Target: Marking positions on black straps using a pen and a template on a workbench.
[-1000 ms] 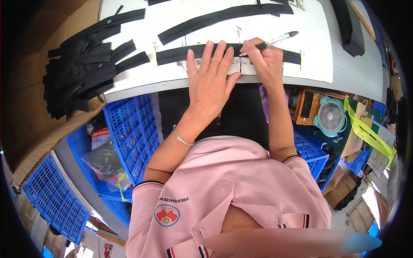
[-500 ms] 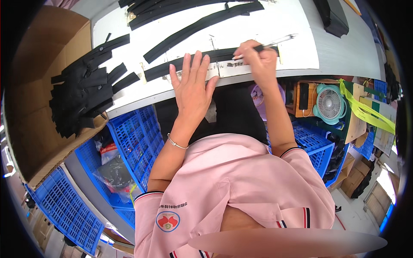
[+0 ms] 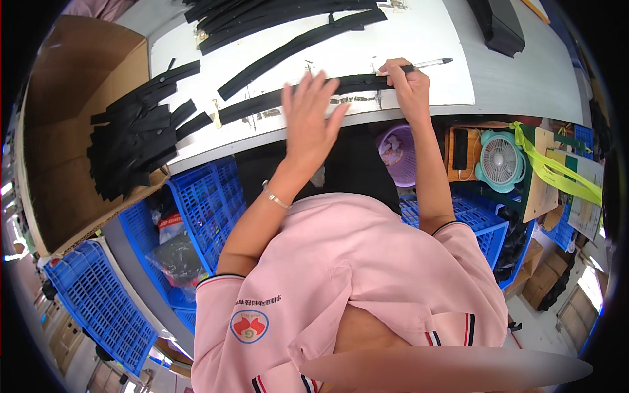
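A long black fabric strip (image 3: 259,105) lies along the near part of a white board (image 3: 419,39) with dark marks on it. My left hand (image 3: 310,128), slightly blurred, is over the strip's middle with its fingers spread. Whether it touches the strip I cannot tell. Near the strip's right end, my right hand (image 3: 411,90) pinches a pen (image 3: 429,64) with a clear barrel and black parts. The pen's far end points right, and its lower end is by the strip. Another black strip (image 3: 295,52) lies slanted beyond, below a bundle of black strips (image 3: 262,21).
At left, a heap of black strips (image 3: 134,134) overhangs a cardboard box (image 3: 85,72). A black object (image 3: 501,29) stands at the back right. Below the table are blue crates (image 3: 209,203), a purple basket (image 3: 403,171) and a turquoise fan (image 3: 501,160).
My left hand has shifted right and seems to have come up off the strip. My right hand, still with the pen, has moved slightly up and right toward the strip's far edge.
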The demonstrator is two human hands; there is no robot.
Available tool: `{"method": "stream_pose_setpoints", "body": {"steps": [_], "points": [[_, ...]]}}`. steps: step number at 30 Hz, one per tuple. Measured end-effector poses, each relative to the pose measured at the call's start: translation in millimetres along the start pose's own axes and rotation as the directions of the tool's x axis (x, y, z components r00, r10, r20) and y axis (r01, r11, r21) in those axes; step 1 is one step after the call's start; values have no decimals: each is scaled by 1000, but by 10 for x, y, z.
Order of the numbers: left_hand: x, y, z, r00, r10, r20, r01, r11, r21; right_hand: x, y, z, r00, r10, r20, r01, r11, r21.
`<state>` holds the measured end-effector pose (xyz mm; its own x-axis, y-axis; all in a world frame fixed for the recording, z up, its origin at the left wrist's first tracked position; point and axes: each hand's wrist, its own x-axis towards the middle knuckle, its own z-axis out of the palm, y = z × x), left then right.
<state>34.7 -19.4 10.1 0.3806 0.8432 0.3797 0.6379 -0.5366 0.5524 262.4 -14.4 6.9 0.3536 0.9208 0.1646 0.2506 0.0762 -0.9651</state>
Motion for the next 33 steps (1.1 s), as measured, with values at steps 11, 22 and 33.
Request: {"method": "stream_pose_setpoints", "body": {"steps": [11, 22, 33], "points": [[433, 206, 541, 984, 68, -167, -98, 979, -177, 18, 23, 14, 999, -2, 50, 5, 999, -47], [428, 217, 530, 987, 78, -142, -97, 987, -132, 1, 32, 8, 999, -19, 41, 23, 995, -97], [439, 185, 523, 984, 89, -153, -106, 988, -113, 9, 57, -72, 983, 29, 183, -4, 991, -131]]}}
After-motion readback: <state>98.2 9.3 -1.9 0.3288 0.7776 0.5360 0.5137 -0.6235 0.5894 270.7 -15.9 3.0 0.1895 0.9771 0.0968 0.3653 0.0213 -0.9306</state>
